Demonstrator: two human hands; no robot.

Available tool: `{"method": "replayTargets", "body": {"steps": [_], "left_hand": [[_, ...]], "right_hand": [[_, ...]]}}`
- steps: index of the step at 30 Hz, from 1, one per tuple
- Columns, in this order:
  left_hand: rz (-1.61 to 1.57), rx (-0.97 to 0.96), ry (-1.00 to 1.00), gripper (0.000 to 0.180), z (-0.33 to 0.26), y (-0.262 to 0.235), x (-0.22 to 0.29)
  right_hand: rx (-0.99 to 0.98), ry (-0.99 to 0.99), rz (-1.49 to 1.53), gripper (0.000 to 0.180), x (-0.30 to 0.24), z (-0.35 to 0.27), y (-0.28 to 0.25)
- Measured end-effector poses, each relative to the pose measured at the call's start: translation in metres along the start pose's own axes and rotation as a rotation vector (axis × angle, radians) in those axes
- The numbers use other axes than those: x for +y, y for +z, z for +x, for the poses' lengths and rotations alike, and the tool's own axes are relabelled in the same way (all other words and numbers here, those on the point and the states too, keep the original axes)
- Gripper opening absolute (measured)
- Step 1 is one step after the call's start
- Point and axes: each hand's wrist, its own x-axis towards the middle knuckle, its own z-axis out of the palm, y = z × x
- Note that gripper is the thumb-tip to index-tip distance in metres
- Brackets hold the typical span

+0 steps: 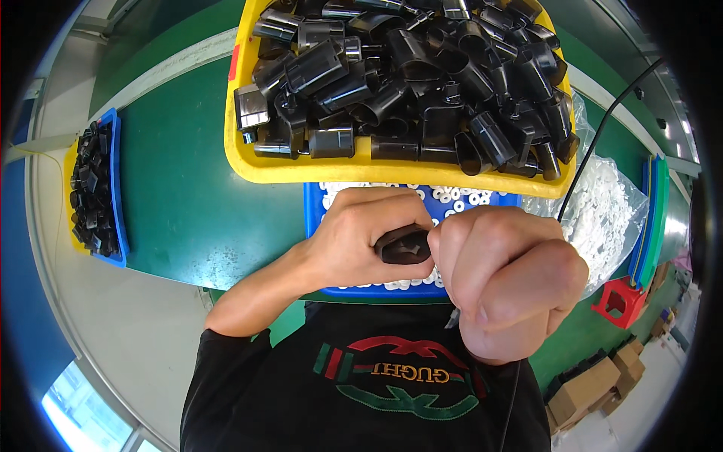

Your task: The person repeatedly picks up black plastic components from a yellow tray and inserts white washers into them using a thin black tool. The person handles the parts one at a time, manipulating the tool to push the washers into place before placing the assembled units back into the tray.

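Observation:
My left hand point(367, 239) is wrapped round a glossy black plastic part point(403, 245), whose hollow end faces up between thumb and fingers. Close against it on the right, my right hand point(503, 275) is closed, its fingertips at the part's edge; whatever they pinch is hidden. Both hands are above a blue tray point(312, 207) of small white rings point(458, 200). Just beyond them stands a yellow bin point(316, 172) heaped with similar black plastic parts point(392, 90).
A clear plastic bag point(602, 203) of white pieces lies right of the tray. At the far left is a blue bin point(117, 188) with black parts. A black cable point(608, 113) hangs at the right. Cardboard boxes point(584, 388) and a red plastic holder point(623, 301) are lower right.

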Motion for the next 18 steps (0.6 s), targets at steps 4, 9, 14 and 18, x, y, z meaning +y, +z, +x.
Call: {"method": "replayTargets", "body": {"steps": [4,9,14,18], "left_hand": [[-0.016,-0.019,0.002,0.026,-0.001,-0.001,-0.001],[-0.026,-0.017,0.018,0.029,-0.002,-0.002,-0.001],[0.028,-0.060,0.031,0.032,-0.005,-0.003,-0.002],[0.123,-0.050,0.072,0.035,-0.008,-0.001,-0.003]], "right_hand": [[-0.018,-0.024,-0.029,0.019,0.004,0.000,0.000],[-0.056,-0.024,-0.042,0.020,0.004,0.003,0.002],[-0.005,0.004,-0.027,0.021,0.010,-0.004,0.007],[-0.037,-0.049,-0.047,0.023,0.016,-0.008,0.013]]}}
